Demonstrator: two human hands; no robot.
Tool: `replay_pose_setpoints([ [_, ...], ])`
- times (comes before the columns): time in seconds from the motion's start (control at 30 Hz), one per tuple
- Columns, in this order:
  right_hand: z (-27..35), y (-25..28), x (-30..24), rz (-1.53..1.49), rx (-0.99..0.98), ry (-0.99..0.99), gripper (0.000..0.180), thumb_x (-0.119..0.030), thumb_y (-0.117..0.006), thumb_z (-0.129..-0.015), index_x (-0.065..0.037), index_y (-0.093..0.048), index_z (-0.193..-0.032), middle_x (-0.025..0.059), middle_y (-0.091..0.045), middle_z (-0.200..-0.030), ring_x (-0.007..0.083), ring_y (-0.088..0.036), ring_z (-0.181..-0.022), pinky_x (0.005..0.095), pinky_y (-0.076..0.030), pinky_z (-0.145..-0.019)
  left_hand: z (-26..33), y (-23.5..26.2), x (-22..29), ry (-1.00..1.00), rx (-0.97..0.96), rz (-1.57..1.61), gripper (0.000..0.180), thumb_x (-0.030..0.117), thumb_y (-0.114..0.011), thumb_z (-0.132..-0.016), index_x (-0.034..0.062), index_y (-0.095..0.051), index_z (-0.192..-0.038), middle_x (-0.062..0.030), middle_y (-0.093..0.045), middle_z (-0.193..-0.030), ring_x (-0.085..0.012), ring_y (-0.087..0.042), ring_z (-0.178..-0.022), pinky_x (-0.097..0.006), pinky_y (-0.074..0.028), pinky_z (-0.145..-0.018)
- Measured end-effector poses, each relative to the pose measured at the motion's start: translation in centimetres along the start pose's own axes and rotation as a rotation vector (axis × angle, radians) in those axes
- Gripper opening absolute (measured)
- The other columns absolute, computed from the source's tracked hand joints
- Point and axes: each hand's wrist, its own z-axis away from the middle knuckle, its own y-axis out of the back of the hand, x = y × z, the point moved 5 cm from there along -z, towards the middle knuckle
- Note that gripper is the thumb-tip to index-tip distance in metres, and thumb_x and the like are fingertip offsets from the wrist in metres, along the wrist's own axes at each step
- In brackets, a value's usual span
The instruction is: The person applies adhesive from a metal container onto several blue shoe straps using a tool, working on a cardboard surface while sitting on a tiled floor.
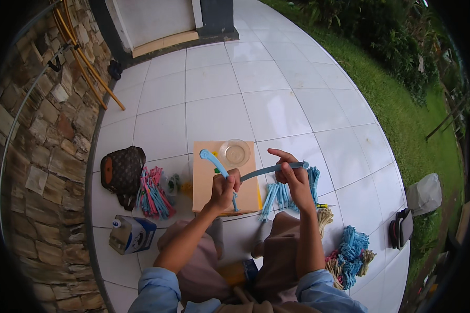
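Note:
My left hand (pixel 225 189) is closed in a fist around the middle of a light-blue cord (pixel 216 163). One length of it curves up to the left and finishes in a thick rounded end; a thin tail hangs below the fist. Another, greyer-blue length runs right to my right hand (pixel 294 182), which pinches it near its rounded tip, index finger stretched out. Whether both lengths are one piece is hidden in the left fist. Beneath my hands stands a low tan board-topped box (pixel 206 182), with a clear round bowl (pixel 234 152) at its far right corner.
Blue cord bundles (pixel 279 197) lie right of the box, near a yellow-green tool (pixel 325 205). Farther right is a blue and beige cord pile (pixel 353 253). At left are pink and blue cords (pixel 154 193), a brown bag (pixel 122 172) and a jerrycan (pixel 132 235) by the stone wall (pixel 47 182).

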Motion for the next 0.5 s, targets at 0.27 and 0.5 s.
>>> replay_pose_setpoints([
  [0.27, 0.0, 0.9, -0.1, 0.095, 0.165, 0.041, 0.053, -0.037, -0.048, -0.093, 0.002, -0.043, -0.129, -0.0053, -0.033, -0.068, 0.0053, -0.032, -0.061, 0.0202, -0.027, -0.055, -0.3, -1.0, 1.1, 0.073, -0.016, 0.198, 0.067, 0.053, -0.016, -0.095, 0.0035, -0.038, -0.057, -0.0033, -0.038, -0.057, -0.0108, -0.035, -0.05, -0.025, -0.026, -0.05],
  [0.5, -0.7, -3.6, 5.7, 0.127, 0.189, 0.078, 0.045, -0.033, -0.041, -0.096, -0.003, -0.042, -0.129, 0.0091, -0.051, -0.112, 0.0138, -0.048, -0.104, 0.0291, -0.038, -0.088, -1.0, -3.7, 1.5, 0.105, 0.259, 0.137, 0.025, 0.027, -0.036, -0.098, 0.0038, -0.046, -0.101, -0.0056, -0.045, -0.087, -0.014, -0.044, -0.074, -0.023, -0.037, -0.058],
])
